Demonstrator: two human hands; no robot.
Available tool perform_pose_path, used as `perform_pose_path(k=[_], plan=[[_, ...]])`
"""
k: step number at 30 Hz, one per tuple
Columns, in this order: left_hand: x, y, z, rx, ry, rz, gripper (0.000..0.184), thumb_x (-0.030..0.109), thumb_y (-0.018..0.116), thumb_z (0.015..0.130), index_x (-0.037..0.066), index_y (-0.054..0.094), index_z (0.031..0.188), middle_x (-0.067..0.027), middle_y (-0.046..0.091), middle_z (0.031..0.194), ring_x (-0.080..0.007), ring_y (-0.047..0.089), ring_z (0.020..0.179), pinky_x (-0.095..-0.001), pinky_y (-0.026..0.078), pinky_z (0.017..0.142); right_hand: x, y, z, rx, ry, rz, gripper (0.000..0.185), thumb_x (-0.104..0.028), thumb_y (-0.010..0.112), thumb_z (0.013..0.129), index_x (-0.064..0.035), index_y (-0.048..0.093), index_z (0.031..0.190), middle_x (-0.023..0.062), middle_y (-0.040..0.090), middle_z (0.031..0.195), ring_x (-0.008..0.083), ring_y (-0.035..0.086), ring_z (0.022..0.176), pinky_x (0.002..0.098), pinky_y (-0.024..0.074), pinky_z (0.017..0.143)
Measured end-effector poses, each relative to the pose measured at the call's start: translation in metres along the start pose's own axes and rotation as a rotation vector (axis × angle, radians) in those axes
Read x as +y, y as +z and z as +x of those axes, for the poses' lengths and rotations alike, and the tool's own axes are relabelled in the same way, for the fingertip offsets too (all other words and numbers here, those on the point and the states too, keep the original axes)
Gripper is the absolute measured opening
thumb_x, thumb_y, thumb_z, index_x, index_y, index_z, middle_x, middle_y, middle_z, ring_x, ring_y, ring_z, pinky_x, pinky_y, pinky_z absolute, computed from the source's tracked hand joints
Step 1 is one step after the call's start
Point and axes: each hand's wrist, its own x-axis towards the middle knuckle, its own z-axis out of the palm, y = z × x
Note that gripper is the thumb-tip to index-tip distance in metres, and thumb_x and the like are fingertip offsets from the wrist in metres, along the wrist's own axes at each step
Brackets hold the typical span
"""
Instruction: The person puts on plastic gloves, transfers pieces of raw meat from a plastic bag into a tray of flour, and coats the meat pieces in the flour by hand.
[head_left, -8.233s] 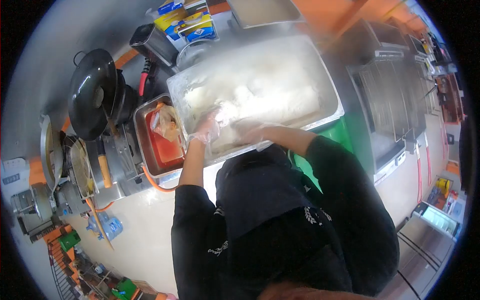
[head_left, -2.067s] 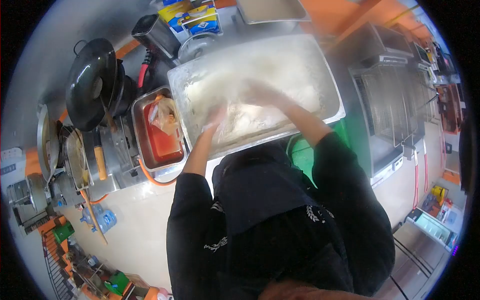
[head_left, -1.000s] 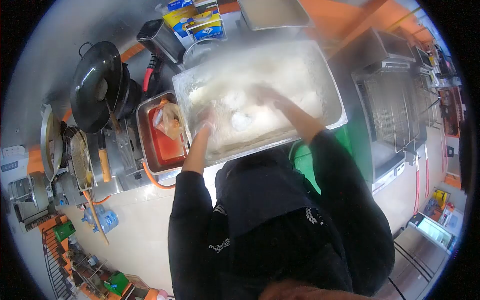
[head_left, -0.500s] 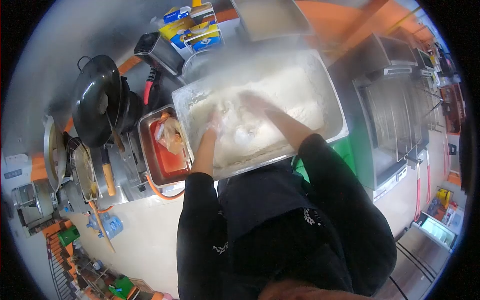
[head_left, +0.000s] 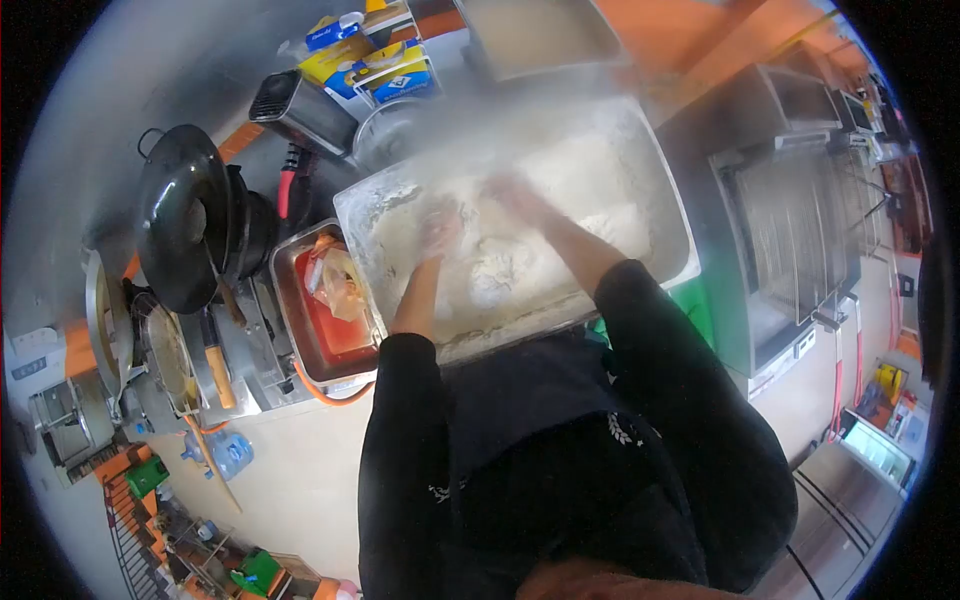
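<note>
A large rectangular metal tray (head_left: 692, 262) holds a bed of white, flour-like powder (head_left: 600, 165). My left hand (head_left: 440, 232) is down in the powder left of the tray's middle, dusted white. To its right and a little farther from me, my right hand (head_left: 515, 198) is also in the powder. Motion blur and powder hide the fingers of both, so their grip does not show. Nearer to me, between my forearms, lie some powder-coated lumps (head_left: 493, 268) whose kind I cannot make out.
Left of the tray stands a smaller metal pan (head_left: 283, 300) with red liquid and a plastic bag (head_left: 335, 280). Beyond are a knife block (head_left: 305, 110), a red-handled tool (head_left: 287, 190) and a black wok (head_left: 180, 215). Fryer-like equipment with wire baskets (head_left: 790, 240) stands right.
My left hand has shifted slightly right and up in the powder, and my right hand slightly right. The view has tilted a little. The lumps remain between my forearms.
</note>
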Motion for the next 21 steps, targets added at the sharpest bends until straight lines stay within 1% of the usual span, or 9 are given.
perform_pose_path(k=[1, 3, 5, 7, 9, 11, 15, 17, 21], plan=[[0.006, 0.002, -0.002, -0.043, 0.023, 0.039, 0.060, 0.048, 0.025, 0.097, 0.010, 0.029, 0.143, -0.0152, 0.028, 0.146, -0.0270, 0.027, 0.134, -0.0373, 0.021, 0.111, -0.004, 0.009, -0.010, -0.074, -0.158, -0.360, 0.034, -0.031, 0.036, 0.097, -0.0065, 0.058, 0.105, 0.0074, 0.054, 0.112, 0.0247, 0.049, 0.101, 0.0407, 0.0390, 0.090], [0.009, -0.005, -0.011, -0.145, 0.074, 0.107, 0.061, 0.048, 0.024, 0.097, 0.010, 0.027, 0.144, -0.0155, 0.026, 0.148, -0.0273, 0.025, 0.136, -0.0374, 0.020, 0.112, -0.018, 0.009, -0.035, -0.160, -0.339, -0.567, 0.036, -0.030, 0.037, 0.097, -0.0079, 0.051, 0.123, 0.0116, 0.049, 0.128, 0.0264, 0.043, 0.119, 0.0397, 0.0328, 0.103], [-0.003, -0.031, -0.022, -0.373, 0.110, 0.156, 0.061, 0.049, 0.024, 0.097, 0.011, 0.026, 0.144, -0.0159, 0.024, 0.149, -0.0275, 0.023, 0.138, -0.0375, 0.018, 0.113, -0.021, 0.000, -0.043, -0.312, -0.301, -0.631, 0.044, -0.032, 0.038, 0.096, -0.0119, 0.043, 0.134, 0.0121, 0.043, 0.139, 0.0270, 0.038, 0.129, 0.0394, 0.0281, 0.109], [-0.019, -0.045, -0.027, -0.447, 0.119, 0.133, 0.061, 0.049, 0.024, 0.097, 0.011, 0.026, 0.145, -0.0161, 0.023, 0.150, -0.0277, 0.023, 0.138, -0.0376, 0.018, 0.113, -0.012, -0.023, -0.044, -0.540, -0.033, -0.556, 0.051, -0.039, 0.038, 0.095, -0.0185, 0.035, 0.141, 0.0089, 0.036, 0.144, 0.0267, 0.035, 0.131, 0.0397, 0.0248, 0.110], [-0.037, -0.042, -0.028, -0.403, 0.100, 0.056, 0.061, 0.049, 0.024, 0.096, 0.011, 0.026, 0.145, -0.0162, 0.024, 0.149, -0.0278, 0.024, 0.138, -0.0377, 0.018, 0.113, -0.008, -0.052, -0.063, -0.627, -0.194, -1.063, 0.059, -0.049, 0.035, 0.094, -0.0177, 0.030, 0.144, 0.0092, 0.028, 0.148, 0.0277, 0.026, 0.136, 0.0404, 0.0189, 0.113], [-0.046, -0.025, -0.042, -0.350, 0.103, 0.011, 0.061, 0.048, 0.025, 0.096, 0.011, 0.026, 0.144, -0.0162, 0.025, 0.149, -0.0278, 0.024, 0.138, -0.0378, 0.019, 0.113, -0.018, -0.054, -0.081, -0.637, -0.124, -1.041, 0.067, -0.059, 0.032, 0.092, -0.0171, 0.028, 0.145, 0.0098, 0.024, 0.151, 0.0294, 0.022, 0.139, 0.0412, 0.0165, 0.114], [-0.038, 0.010, -0.069, -0.227, 0.143, -0.057, 0.060, 0.048, 0.025, 0.096, 0.011, 0.027, 0.144, -0.0163, 0.026, 0.148, -0.0280, 0.026, 0.137, -0.0379, 0.019, 0.112, -0.134, -0.002, -0.131, -0.529, 0.388, -0.278, 0.071, -0.063, 0.033, 0.091, -0.0166, 0.029, 0.145, 0.0106, 0.028, 0.149, 0.0288, 0.029, 0.135, 0.0404, 0.0255, 0.109], [-0.036, 0.012, -0.066, -0.192, 0.128, -0.132, 0.060, 0.048, 0.025, 0.096, 0.011, 0.028, 0.144, -0.0164, 0.027, 0.148, -0.0280, 0.026, 0.136, -0.0380, 0.020, 0.112, -0.155, 0.005, -0.136, -0.511, 0.411, -0.151, 0.072, -0.064, 0.031, 0.091, -0.0166, 0.029, 0.145, 0.0115, 0.030, 0.148, 0.0287, 0.030, 0.135, 0.0404, 0.0284, 0.108], [-0.054, 0.003, -0.060, -0.186, 0.063, -0.238, 0.059, 0.047, 0.026, 0.096, 0.011, 0.028, 0.143, -0.0165, 0.028, 0.147, -0.0282, 0.028, 0.136, -0.0382, 0.021, 0.112, -0.115, -0.024, -0.130, -0.506, 0.277, -0.069, 0.073, -0.066, 0.024, 0.090, -0.0181, 0.028, 0.145, 0.0137, 0.032, 0.147, 0.0294, 0.027, 0.137, 0.0415, 0.0286, 0.109]])
